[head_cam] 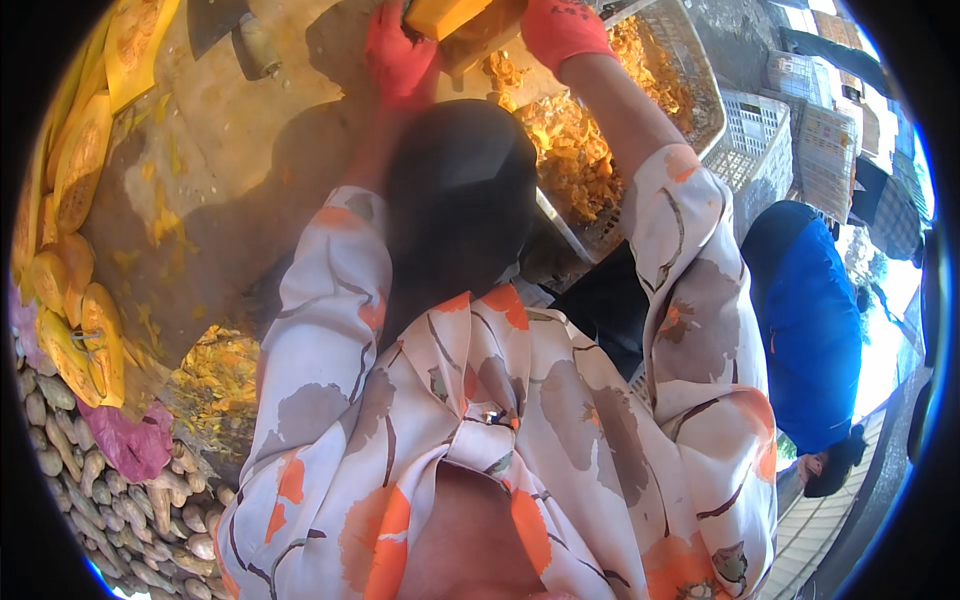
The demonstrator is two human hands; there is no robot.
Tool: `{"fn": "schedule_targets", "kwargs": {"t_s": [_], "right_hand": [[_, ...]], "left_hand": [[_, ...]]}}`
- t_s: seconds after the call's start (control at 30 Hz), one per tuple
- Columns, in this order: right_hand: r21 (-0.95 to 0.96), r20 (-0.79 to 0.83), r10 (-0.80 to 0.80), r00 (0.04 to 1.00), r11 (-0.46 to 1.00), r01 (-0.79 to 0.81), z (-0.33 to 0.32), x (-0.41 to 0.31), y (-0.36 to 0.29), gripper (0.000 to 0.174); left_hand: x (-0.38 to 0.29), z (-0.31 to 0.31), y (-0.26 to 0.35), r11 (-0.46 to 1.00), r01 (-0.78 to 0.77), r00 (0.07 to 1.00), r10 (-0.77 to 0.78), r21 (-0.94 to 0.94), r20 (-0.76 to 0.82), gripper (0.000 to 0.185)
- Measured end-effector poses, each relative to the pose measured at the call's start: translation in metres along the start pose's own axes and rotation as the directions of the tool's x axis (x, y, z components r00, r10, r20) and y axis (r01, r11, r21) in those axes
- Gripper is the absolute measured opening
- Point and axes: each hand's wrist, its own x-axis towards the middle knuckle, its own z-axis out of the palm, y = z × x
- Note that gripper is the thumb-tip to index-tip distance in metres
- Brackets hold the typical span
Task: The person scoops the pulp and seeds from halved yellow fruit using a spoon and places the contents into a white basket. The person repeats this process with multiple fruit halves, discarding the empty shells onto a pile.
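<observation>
My left hand (403, 56), in a red glove, grips the left end of a peeled orange piece of pumpkin (444, 16) at the top of the view. Close to the piece's other side is my right hand (564, 31), also gloved in red; its fingertips are cut off by the upper edge, so its hold is unclear. A cleaver or broad blade (214, 24) lies at the upper left of the board (300, 45), with a pale handle (259, 46). Under my right forearm, orange pulp and scraps (566, 142) fill a plastic crate (709, 90).
Halved pumpkins (84, 161) line the left edge. Whole long pumpkins (127, 517) are piled at the lower left beside a pink bag (135, 442). White plastic crates (750, 142) stand at the right, near a person in a blue jacket (814, 330). Yellow peelings (217, 375) lie below the board.
</observation>
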Motion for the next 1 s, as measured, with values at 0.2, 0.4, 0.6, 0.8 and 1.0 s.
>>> {"fn": "schedule_targets", "kwargs": {"t_s": [0.2,0.4,0.6,0.8,1.0], "right_hand": [[0.216,0.173,0.102,0.980,0.967,-0.138,0.002,-0.049,-0.051,0.028],[0.455,-0.137,0.174,0.975,0.886,-0.094,0.007,-0.061,-0.024,0.025],[0.616,-0.049,0.381,0.923,0.739,-0.273,-0.006,-0.078,-0.008,0.023],[0.717,-0.194,0.363,0.911,0.686,-0.121,-0.013,-0.081,-0.020,0.019],[0.730,-0.172,0.174,0.970,0.683,0.007,-0.002,-0.090,-0.031,0.023]], "left_hand": [[0.001,0.016,0.003,0.998,0.023,0.981,-0.033,-0.054,-0.190,0.047],[0.004,0.007,-0.003,0.952,0.298,0.918,-0.305,-0.066,-0.254,0.038],[0.026,-0.053,-0.035,0.942,0.309,0.899,-0.335,0.134,0.281,0.042],[0.074,-0.104,0.000,0.574,0.816,0.515,-0.671,-0.065,0.533,0.046],[0.167,0.009,-0.011,0.977,0.177,0.793,-0.214,0.120,0.570,0.054]]}}
